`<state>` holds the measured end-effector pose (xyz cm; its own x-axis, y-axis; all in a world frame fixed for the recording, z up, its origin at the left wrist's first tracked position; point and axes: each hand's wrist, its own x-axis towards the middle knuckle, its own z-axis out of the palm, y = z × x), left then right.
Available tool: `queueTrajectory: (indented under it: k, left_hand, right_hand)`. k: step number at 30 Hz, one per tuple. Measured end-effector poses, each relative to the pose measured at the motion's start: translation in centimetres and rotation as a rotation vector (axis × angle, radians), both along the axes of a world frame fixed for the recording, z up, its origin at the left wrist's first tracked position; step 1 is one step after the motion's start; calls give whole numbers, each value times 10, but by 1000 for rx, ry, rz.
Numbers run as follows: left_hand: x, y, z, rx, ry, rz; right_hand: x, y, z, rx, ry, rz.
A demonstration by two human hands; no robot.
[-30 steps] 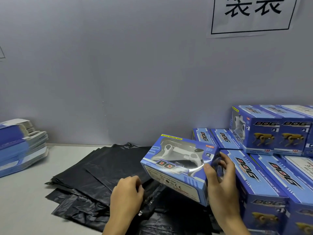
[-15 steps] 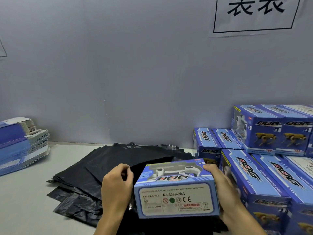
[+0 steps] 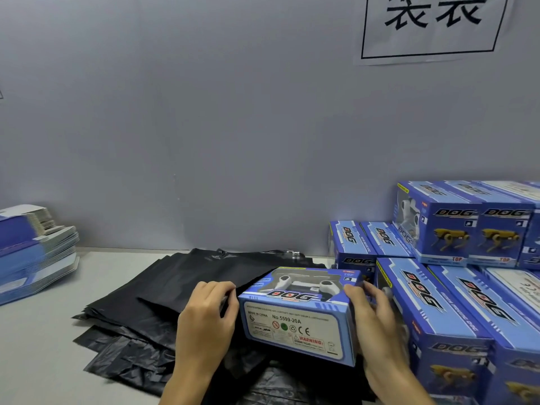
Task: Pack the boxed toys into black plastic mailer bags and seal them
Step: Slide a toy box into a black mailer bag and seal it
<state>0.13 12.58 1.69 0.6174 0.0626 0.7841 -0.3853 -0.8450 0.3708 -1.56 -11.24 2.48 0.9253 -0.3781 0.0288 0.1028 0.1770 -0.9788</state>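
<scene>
A blue boxed toy dog (image 3: 295, 320) sits low in the middle, its label side with "No.5599-20A" facing me. My right hand (image 3: 377, 323) grips its right end. My left hand (image 3: 209, 320) pinches the raised edge of a black mailer bag (image 3: 204, 276) just left of the box. The bag lies on top of a spread pile of black mailer bags (image 3: 125, 346) on the table. Whether the box's far end is inside the bag's mouth I cannot tell.
Several more blue DOG toy boxes (image 3: 455, 305) are stacked at the right, up to the wall. A stack of flat blue-and-white cartons (image 3: 32, 252) lies at the far left. The grey table (image 3: 43, 361) shows at lower left. A paper sign (image 3: 432, 24) hangs on the wall.
The right hand has swung the box from a tilted position down and toward me, label side now facing. The left hand has lifted the top bag's edge beside the box.
</scene>
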Motion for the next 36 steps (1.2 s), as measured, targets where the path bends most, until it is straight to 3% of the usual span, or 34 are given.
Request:
queueTrajectory:
  k: [6,10,18,23,31,36]
  left_hand:
    - [0,-2,0,-20,2,-10]
    - [1,-3,-1,-51,29,-72]
    - [1,-8,-1,-317,46,-236]
    - [0,-16,-5,-292,113,-273]
    - [-10,-28,5,-406,55,-416]
    - [-12,-35,2,-334,148,-452]
  right_hand:
    - [-3,22,-12,39,-67,-27]
    - [-4,39,-27,101,5,28]
    - [-3,42,-32,177,30,20]
    - [-5,37,-21,160,-15,142]
    - [-11,39,-13,88,-89,2]
    - [-9,37,-16,70,-97,17]
